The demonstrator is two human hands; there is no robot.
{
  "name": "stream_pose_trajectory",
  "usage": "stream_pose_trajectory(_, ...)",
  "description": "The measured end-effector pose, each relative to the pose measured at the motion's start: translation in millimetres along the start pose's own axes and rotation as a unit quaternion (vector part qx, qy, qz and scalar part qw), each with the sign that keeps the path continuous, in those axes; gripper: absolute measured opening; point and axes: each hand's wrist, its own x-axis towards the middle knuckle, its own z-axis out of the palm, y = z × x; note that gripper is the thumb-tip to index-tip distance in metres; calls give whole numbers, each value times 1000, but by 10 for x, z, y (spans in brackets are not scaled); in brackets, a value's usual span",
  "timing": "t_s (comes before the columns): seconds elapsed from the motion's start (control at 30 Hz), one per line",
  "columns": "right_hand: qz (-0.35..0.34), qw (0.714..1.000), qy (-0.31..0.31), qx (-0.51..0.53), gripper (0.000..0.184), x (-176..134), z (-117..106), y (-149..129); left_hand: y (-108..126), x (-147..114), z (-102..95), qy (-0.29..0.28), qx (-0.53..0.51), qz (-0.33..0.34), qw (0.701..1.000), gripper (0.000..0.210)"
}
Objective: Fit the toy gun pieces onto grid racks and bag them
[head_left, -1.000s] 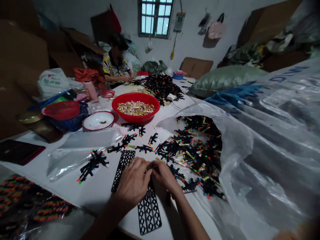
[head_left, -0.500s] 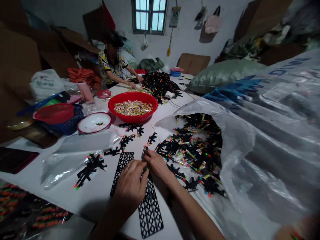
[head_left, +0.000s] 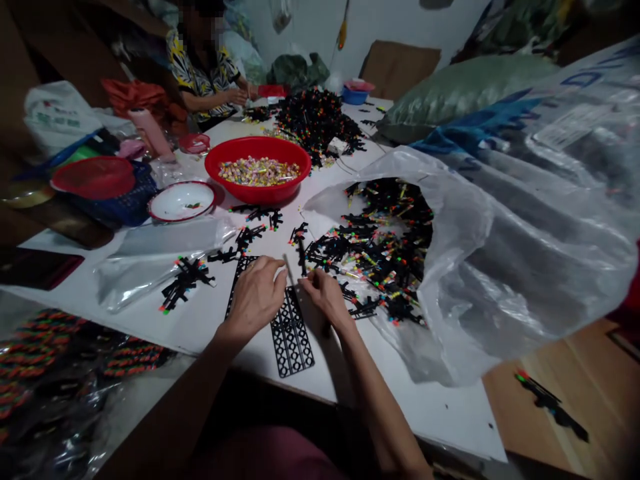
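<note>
My left hand (head_left: 257, 293) is over the black lattice tray (head_left: 293, 343), its fingers curled and thumb drawn in. A thin greyish stick (head_left: 289, 268) shows blurred by its fingertips; what the hand holds is unclear. To the right, my right hand (head_left: 326, 293) pinches a narrow black toy gun (head_left: 302, 255), seen nearly edge-on. Another lattice tray (head_left: 241, 275) lies partly under my left hand. Ahead are loose toy guns (head_left: 250, 237) with bright orange and green tips. More toy guns (head_left: 385, 260) spill from a clear plastic bag (head_left: 465, 267) on the right.
A red basin (head_left: 260, 190) of small candies stands beyond my hands, beside a white enamel plate (head_left: 181, 202). A co-worker (head_left: 205, 77) sits at the far left, near a large black pile (head_left: 320, 127). A phone-like dark slab (head_left: 40, 268) lies at the left edge.
My hands have moved apart; the right one is lifted off the tray with the black toy gun. The view has tilted downward. The co-worker's hands have drawn back from the pile.
</note>
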Motion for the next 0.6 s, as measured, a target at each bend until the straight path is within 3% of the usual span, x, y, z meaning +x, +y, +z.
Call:
stream_pose_trajectory(0.1,-46,989,39,134,23,-450,107,5,-6,12,-3,-2,-8,3,1000,34)
stream_pose_trajectory(0.2,-13,986,32,162,15,-799,405,-8,-5,1,-9,-7,-9,9,1000,36)
stream_pose_trajectory(0.27,11,986,46,157,14,-872,578,-45,-14,-13,-10,-7,-12,14,1000,36)
stream_pose_trajectory(0.33,10,992,44,118,15,-849,676,-112,-33,-26,-9,-1,-19,19,1000,36)
stream_pose_trajectory(0.47,-18,998,-9,-64,13,-731,768,-316,-73,-44,-15,-6,-38,18,999,40)
stream_pose_trajectory(0.6,-10,989,2,-148,15,-612,806,-435,-83,-8,-24,-24,-64,-2,998,47)
